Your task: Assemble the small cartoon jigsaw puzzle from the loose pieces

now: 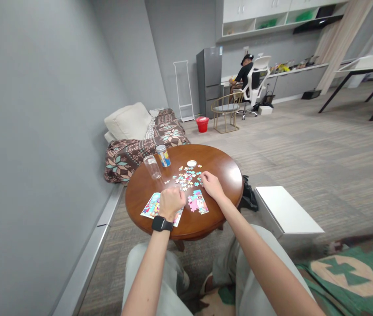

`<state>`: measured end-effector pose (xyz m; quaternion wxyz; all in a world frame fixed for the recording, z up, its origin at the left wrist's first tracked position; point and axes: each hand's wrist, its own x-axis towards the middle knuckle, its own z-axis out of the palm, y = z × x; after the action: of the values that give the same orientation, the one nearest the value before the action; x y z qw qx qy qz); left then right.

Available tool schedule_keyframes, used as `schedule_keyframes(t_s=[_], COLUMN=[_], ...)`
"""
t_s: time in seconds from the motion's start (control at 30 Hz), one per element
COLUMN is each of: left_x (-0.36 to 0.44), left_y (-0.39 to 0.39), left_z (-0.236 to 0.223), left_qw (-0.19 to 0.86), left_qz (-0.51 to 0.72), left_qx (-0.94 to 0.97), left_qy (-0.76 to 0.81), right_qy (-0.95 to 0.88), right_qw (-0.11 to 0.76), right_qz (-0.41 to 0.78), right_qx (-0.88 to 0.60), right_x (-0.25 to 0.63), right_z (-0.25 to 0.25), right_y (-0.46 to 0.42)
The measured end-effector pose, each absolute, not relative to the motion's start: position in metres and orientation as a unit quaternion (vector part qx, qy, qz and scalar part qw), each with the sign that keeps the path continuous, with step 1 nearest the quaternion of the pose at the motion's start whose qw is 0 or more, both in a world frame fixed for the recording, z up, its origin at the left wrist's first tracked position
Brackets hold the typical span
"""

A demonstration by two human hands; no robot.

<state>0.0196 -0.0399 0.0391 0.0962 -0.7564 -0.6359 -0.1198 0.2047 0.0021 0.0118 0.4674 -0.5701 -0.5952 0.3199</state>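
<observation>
My left hand [172, 202], with a black watch on its wrist, is curled into a fist above a colourful picture sheet [152, 206]. The sheet lies partly covered by that hand, and whatever the fingers hold is hidden. At the right edge of a spread of loose jigsaw pieces [186, 177] is my right hand [211, 184]. Its fingers are bent and pressed together; I cannot make out what is between them. Between my hands and nearer to me lies a joined section of puzzle [198, 202], pink, white and teal, with an uneven left edge.
Toward the back left of the round wooden table [219, 160] stand a clear cup [152, 167] and a printed can [163, 156]. A white round lid [191, 163] lies behind the pieces. A white box [285, 210] is on the right. Far back, a person [246, 74] sits at a counter.
</observation>
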Motion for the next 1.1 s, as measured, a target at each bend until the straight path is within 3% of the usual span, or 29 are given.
schedule_keyframes(t_s=[0.23, 0.63, 0.77, 1.1], left_x=[0.012, -0.01, -0.027, -0.032], left_y=[-0.053, -0.062, -0.079, -0.098], left_z=[0.041, 0.054, 0.044, 0.023], left_qw=[0.079, -0.099, -0.075, -0.092], left_qz=[-0.098, -0.157, -0.191, -0.095], left_qx=[-0.763, -0.817, -0.826, -0.831], left_qy=[-0.634, -0.546, -0.525, -0.54], right_qy=[-0.592, -0.598, -0.592, -0.603], right_qw=[0.467, 0.474, 0.476, 0.475], right_qz=[0.323, 0.315, 0.314, 0.309], right_qx=[-0.572, -0.564, -0.569, -0.562], right_x=[0.205, 0.206, 0.205, 0.205], right_z=[0.013, 0.01, 0.007, 0.005], right_y=[0.003, 0.004, 0.006, 0.007])
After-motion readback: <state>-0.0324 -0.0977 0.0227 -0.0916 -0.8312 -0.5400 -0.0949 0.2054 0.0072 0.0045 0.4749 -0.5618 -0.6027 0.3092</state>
